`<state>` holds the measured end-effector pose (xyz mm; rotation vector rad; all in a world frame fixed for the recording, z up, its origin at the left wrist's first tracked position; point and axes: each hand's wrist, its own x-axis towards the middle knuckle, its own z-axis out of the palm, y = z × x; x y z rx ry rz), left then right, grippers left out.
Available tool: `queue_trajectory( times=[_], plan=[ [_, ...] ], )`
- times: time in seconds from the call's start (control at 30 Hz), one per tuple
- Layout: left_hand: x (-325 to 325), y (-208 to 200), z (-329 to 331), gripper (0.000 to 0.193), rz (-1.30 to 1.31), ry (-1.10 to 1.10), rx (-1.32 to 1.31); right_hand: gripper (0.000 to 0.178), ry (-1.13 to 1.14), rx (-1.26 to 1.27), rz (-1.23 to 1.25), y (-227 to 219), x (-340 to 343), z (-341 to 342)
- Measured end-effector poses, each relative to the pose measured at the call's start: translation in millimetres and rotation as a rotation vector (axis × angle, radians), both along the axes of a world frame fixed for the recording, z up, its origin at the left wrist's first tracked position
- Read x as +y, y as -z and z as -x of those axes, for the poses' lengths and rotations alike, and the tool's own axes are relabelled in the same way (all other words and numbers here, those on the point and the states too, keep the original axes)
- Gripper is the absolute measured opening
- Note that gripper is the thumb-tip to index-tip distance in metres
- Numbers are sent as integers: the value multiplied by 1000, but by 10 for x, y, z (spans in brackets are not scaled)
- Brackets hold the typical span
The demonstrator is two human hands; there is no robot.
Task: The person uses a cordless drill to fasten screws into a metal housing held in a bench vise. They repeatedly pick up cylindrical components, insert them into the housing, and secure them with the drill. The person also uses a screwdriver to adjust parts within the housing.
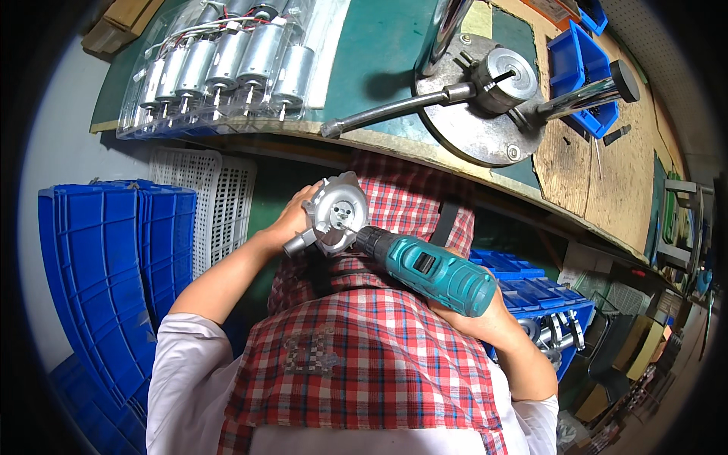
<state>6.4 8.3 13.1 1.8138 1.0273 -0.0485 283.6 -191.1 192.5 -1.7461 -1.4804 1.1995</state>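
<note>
A silver cast-metal housing (331, 199) with a round recess and a short side spout is held over my lap. My left hand (292, 218) grips it along its left edge; most of the fingers are hidden behind the metal. In my right hand (479, 312) is a teal cordless drill (436, 271), its body covering much of the grip. The drill's black chuck points left, and its bit reaches into the recess of the housing, close to the small holes at its centre. Whether the bit sits on a screw is too small to tell.
On the bench stand a plastic tray (129, 127) of several silver motors and a round steel fixture (455, 125) with a long handle. Blue bins (565, 57) lie behind it. Blue crates (95, 250) and a white basket (220, 205) are at left, a blue crate (588, 309) of metal parts at right.
</note>
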Motion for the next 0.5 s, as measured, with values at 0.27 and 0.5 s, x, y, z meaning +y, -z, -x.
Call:
queue_trajectory(
  times=[0.27,0.5],
  plan=[
    [8,97,44,84,-30,37,19,52,-27,-41,-14,30,18,12],
    [-4,-98,-26,75,-24,39,-1,51,-3,-47,7,5,22,32]
  ],
)
